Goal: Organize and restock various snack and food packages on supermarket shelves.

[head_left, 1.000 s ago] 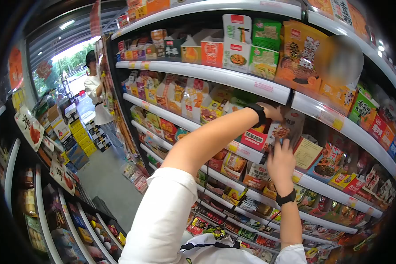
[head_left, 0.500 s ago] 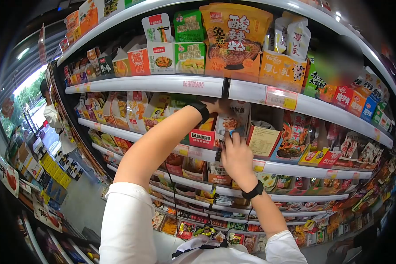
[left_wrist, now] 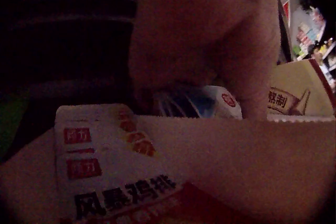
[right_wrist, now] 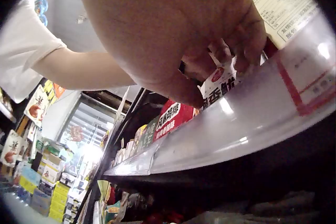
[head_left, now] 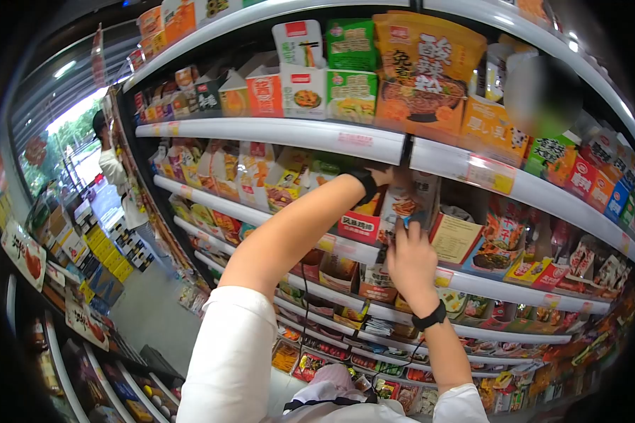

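Note:
My left hand (head_left: 382,176) reaches into the shelf's middle level from above, partly hidden behind packaging. In the left wrist view its fingers and thumb reach down around a blue-and-white packet (left_wrist: 210,103), fingertips hidden behind a carton edge. My right hand (head_left: 410,261) is at the shelf front, below the left one. Its thumb and curled fingers pinch a white squid snack pack (right_wrist: 216,81) with black lettering, just above the clear shelf lip. Something small and blue shows at its fingertips in the head view. A red-and-white chicken cutlet box (head_left: 360,227) stands just left of it.
White shelf edges (head_left: 275,134) run above and below the hands. A cream-labelled box (head_left: 457,238) stands right of the right hand. Tall orange noodle bags (head_left: 427,70) stand on the level above. At the far left a person (head_left: 113,166) stands near stacked yellow cartons (head_left: 102,254).
The head view swung right, then partly back left. Both hands stay at the same spot on the shelf, the left one deep among the packs and the right one at the front.

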`<action>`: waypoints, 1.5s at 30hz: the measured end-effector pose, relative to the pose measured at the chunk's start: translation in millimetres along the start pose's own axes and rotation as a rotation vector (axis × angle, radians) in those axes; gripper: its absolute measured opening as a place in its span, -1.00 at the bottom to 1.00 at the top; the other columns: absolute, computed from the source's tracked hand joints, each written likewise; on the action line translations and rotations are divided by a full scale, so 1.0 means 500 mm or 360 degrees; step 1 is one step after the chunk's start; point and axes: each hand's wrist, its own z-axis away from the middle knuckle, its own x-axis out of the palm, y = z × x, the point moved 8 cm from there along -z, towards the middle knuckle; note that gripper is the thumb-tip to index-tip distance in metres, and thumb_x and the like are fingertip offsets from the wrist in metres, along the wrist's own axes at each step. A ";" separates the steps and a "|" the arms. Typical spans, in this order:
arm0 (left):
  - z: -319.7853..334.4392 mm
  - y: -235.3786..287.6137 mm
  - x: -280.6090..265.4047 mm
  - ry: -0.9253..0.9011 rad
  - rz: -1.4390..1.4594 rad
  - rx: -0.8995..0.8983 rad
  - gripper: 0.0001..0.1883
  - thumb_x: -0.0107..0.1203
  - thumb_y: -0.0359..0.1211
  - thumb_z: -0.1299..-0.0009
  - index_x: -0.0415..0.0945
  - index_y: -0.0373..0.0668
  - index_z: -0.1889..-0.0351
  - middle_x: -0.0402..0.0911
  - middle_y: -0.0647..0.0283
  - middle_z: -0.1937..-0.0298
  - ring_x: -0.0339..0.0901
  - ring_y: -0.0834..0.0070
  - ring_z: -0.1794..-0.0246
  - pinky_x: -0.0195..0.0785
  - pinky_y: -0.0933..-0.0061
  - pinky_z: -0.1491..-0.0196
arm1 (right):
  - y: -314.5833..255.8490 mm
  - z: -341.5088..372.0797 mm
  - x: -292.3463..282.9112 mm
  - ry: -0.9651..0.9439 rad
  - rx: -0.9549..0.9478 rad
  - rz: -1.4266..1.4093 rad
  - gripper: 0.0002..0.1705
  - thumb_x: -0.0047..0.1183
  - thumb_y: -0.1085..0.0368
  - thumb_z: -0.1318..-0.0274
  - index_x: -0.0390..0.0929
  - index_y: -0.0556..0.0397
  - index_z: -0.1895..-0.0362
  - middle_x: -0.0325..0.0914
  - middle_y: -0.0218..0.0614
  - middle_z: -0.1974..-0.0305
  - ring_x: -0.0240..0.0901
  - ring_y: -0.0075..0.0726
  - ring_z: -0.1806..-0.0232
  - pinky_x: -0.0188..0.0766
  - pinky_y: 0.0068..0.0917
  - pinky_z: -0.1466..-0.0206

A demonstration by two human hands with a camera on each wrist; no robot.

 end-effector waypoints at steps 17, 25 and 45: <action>-0.036 -0.028 -0.014 -0.0415 0.0333 -0.0293 -0.39 0.27 0.02 0.03 0.51 -0.18 0.10 0.57 0.04 0.17 0.52 0.19 0.17 0.37 0.25 0.11 | 0.006 0.001 -0.023 0.0026 0.0021 -0.0089 -0.61 0.05 0.36 0.13 0.41 0.05 0.10 0.27 -0.16 0.25 0.36 -0.07 0.23 0.41 -0.23 0.33; -0.047 -0.043 -0.030 -0.0663 0.0502 -0.0404 -0.38 0.30 0.01 0.06 0.51 -0.18 0.11 0.58 0.05 0.18 0.52 0.20 0.18 0.38 0.25 0.13 | 0.002 0.004 -0.019 0.0113 -0.0047 -0.0023 -0.61 0.03 0.34 0.10 0.42 0.08 0.07 0.34 -0.14 0.20 0.35 -0.07 0.21 0.40 -0.22 0.31; 0.046 -0.031 -0.082 -0.0913 0.0960 -0.0945 -0.36 0.30 0.01 0.06 0.48 -0.16 0.07 0.55 0.01 0.13 0.49 0.21 0.09 0.36 0.25 0.07 | -0.013 0.009 -0.007 0.0064 -0.0013 0.0056 -0.58 0.02 0.33 0.06 0.38 0.12 0.03 0.34 -0.16 0.31 0.33 -0.08 0.27 0.35 -0.24 0.32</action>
